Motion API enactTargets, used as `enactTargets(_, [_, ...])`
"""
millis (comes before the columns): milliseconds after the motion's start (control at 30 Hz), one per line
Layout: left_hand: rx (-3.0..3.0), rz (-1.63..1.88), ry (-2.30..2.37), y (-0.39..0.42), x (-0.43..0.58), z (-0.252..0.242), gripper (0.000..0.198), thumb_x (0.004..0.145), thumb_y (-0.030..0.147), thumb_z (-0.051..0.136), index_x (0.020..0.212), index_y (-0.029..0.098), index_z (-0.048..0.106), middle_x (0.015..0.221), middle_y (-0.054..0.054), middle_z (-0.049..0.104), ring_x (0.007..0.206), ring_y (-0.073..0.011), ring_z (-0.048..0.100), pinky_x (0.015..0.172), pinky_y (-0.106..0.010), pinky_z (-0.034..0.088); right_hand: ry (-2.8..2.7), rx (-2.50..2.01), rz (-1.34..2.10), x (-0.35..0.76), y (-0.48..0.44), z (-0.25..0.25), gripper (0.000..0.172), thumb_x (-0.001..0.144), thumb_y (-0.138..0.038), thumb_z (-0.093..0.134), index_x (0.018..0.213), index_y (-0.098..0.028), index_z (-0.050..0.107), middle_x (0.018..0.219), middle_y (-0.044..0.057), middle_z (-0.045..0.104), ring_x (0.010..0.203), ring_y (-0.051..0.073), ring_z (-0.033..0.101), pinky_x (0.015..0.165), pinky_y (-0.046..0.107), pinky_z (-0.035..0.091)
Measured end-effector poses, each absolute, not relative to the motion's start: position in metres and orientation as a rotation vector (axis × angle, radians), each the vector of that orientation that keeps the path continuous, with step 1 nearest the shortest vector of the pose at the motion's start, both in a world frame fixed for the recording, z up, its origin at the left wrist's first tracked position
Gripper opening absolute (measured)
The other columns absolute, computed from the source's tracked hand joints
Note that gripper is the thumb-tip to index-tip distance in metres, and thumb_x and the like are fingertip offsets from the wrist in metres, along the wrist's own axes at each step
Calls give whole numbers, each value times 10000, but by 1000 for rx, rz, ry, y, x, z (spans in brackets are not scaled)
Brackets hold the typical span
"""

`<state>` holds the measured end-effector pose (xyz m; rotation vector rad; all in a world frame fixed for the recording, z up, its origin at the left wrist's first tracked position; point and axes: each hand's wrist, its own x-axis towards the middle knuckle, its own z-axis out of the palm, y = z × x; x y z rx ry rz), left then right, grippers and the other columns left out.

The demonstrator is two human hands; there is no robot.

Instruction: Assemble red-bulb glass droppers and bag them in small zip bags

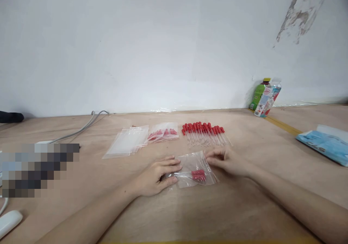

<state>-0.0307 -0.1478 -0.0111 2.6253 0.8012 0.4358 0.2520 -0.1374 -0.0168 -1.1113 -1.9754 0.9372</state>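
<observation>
A clear zip-lock bag (185,160) lies flat on the table, holding droppers with red rubber bulbs (198,175) and clear tubes. The bulbs point right, toward the bag's zip edge. My left hand (159,175) rests on the bag's left end with its fingers stretched apart, covering the tube tips. At the upper right corner of that bag, my right hand (224,160) pinches the zip edge between thumb and fingers. Just beyond the hands lies a row of loose droppers (201,129), red bulbs away from me.
Empty zip bags (126,140) are stacked at the back left, beside filled bags (164,131). Two bottles (262,97) stand by the wall. A blue packet (323,142) lies far right. On the left are a cable (78,129), a blurred-out object (38,171) and a white mouse-like object (9,222).
</observation>
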Motion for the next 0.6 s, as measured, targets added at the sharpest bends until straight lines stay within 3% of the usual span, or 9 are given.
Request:
enactTargets(67, [2622,429,800,-147,-31,-11,393,851,347,439,1235,265,434,1311,-34,408,1246,-210,303,1023,-421,265,-1795,-1371,732,273,-118,-14,215,701,-379,557,703,-178,633,656,20,609,620,148,531,574,258,417])
enactTargets(200, [2630,416,796,-146,-31,-12,394,854,348,434,1240,269,426,1319,-32,396,1251,-206,294,1029,-420,254,-1507,-1819,251,321,-72,-14,187,666,-299,576,769,-145,602,742,65,628,643,154,553,594,256,412])
enactTargets(267, [2635,404,805,-146,-31,-12,397,854,347,435,1243,266,423,1319,-30,397,1251,-200,293,1034,-411,251,-1429,-2008,290,337,-54,-16,290,657,-310,581,875,-120,587,814,93,630,672,159,568,568,244,414])
enactTargets(400, [2639,423,799,-147,-31,-12,394,854,341,436,1242,267,425,1313,-31,406,1245,-205,305,1025,-419,263,-1439,-2115,358,338,-36,-19,345,603,-341,614,858,-109,601,704,94,628,587,176,571,479,248,393])
enactTargets(600, [2623,445,790,-148,-31,-12,393,851,336,443,1237,268,431,1308,-30,413,1242,-205,311,1021,-417,270,-1541,-2133,323,323,-26,-14,47,535,-172,617,545,-144,580,432,46,520,507,196,549,452,256,345])
